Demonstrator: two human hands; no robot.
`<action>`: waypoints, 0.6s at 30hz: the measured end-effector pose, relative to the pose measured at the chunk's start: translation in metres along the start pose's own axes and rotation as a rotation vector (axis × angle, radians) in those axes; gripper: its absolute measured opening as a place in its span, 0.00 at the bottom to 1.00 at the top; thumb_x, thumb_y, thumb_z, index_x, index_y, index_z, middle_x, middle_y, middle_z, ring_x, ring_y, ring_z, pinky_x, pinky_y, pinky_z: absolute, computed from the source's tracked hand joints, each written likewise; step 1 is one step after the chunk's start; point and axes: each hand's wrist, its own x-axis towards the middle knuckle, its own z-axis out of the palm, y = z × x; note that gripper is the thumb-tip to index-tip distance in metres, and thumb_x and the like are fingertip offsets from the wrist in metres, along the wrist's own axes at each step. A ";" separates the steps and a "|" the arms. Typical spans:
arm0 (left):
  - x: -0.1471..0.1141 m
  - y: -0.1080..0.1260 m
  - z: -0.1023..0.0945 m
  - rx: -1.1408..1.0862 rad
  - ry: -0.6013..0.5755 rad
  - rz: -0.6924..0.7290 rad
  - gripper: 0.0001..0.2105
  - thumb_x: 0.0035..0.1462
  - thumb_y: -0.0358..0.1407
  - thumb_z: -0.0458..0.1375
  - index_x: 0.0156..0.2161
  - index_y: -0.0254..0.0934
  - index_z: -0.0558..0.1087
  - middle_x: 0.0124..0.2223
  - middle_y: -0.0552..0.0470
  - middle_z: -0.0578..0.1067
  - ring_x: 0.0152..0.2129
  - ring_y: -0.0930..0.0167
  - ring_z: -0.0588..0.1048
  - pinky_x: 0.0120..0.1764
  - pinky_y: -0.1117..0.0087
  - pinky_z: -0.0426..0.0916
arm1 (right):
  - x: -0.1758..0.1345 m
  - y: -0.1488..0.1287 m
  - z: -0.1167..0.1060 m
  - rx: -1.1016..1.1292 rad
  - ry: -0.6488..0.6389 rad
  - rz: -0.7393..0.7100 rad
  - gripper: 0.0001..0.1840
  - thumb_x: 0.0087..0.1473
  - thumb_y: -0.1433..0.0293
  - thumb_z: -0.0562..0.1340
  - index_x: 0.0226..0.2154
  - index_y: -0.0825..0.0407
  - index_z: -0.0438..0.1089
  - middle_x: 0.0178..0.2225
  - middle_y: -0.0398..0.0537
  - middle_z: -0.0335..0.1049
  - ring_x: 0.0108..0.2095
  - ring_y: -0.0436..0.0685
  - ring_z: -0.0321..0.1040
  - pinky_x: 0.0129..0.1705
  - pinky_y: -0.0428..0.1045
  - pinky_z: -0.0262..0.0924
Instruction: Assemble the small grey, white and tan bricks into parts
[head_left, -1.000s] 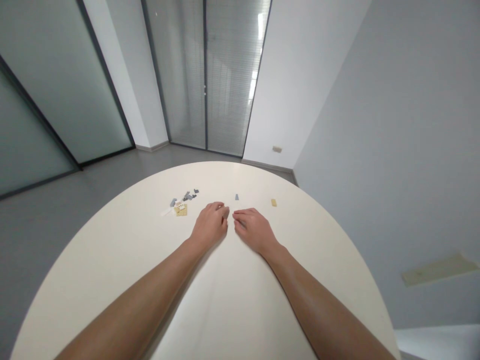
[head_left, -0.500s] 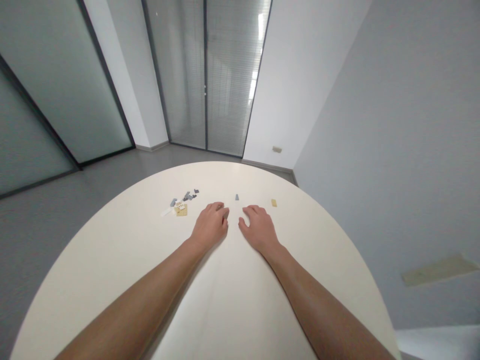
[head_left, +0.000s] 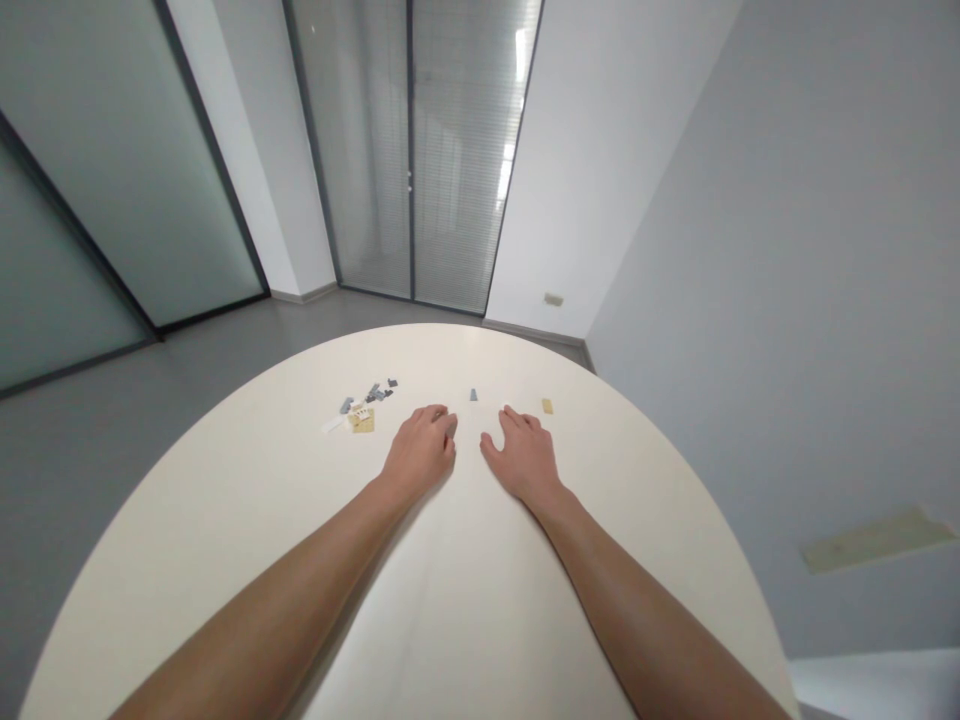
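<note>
Over the middle of the white round table, my left hand is closed, with a small grey toy brick piece showing between thumb and fingers. Most of that piece is hidden. To its right my right hand rests with thumb and fingers apart and nothing visible in it. A grey wedge-shaped toy brick lies just beyond the gap between the hands. Nearest to my right fingertips on the far right is a small tan plate piece.
Left of my left hand lies a loose group of parts: a tan square plate, a white strip, and several grey pieces. The table's curved far edge runs behind them. Glass panels and walls stand beyond.
My right hand has shifted slightly right, and its fingers have spread from the thumb. My left hand stays in place with the grey piece.
</note>
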 end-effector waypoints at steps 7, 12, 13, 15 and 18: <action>0.000 0.001 -0.001 -0.012 -0.001 0.008 0.16 0.57 0.26 0.53 0.49 0.37 0.75 0.55 0.43 0.73 0.53 0.61 0.70 0.57 0.60 0.65 | 0.005 0.011 0.003 0.035 0.027 -0.028 0.30 0.61 0.57 0.57 0.60 0.57 0.64 0.65 0.57 0.58 0.62 0.68 0.54 0.61 0.60 0.51; -0.001 0.001 -0.002 -0.012 0.000 0.005 0.16 0.58 0.26 0.53 0.49 0.38 0.75 0.55 0.43 0.73 0.53 0.61 0.70 0.57 0.60 0.65 | 0.004 0.010 0.003 0.047 0.054 -0.039 0.28 0.61 0.58 0.57 0.57 0.58 0.67 0.61 0.60 0.62 0.59 0.67 0.57 0.60 0.59 0.54; -0.001 0.001 -0.002 -0.015 -0.001 0.006 0.16 0.58 0.26 0.53 0.49 0.37 0.75 0.55 0.43 0.73 0.53 0.61 0.69 0.57 0.60 0.65 | 0.003 0.009 0.003 0.049 0.050 -0.038 0.28 0.61 0.58 0.57 0.57 0.57 0.67 0.61 0.60 0.63 0.59 0.67 0.58 0.60 0.59 0.53; 0.000 0.001 -0.002 -0.022 -0.005 0.005 0.16 0.58 0.26 0.53 0.49 0.37 0.75 0.55 0.43 0.73 0.53 0.61 0.69 0.57 0.60 0.64 | 0.003 0.009 0.003 0.049 0.038 -0.032 0.28 0.61 0.58 0.57 0.58 0.57 0.66 0.61 0.59 0.62 0.60 0.67 0.57 0.60 0.59 0.52; 0.000 0.001 -0.001 -0.024 -0.006 0.000 0.16 0.58 0.26 0.53 0.48 0.38 0.75 0.55 0.44 0.73 0.53 0.61 0.69 0.57 0.60 0.64 | 0.004 0.010 0.004 0.045 0.013 -0.021 0.30 0.62 0.57 0.56 0.60 0.57 0.64 0.63 0.58 0.60 0.62 0.67 0.54 0.62 0.60 0.51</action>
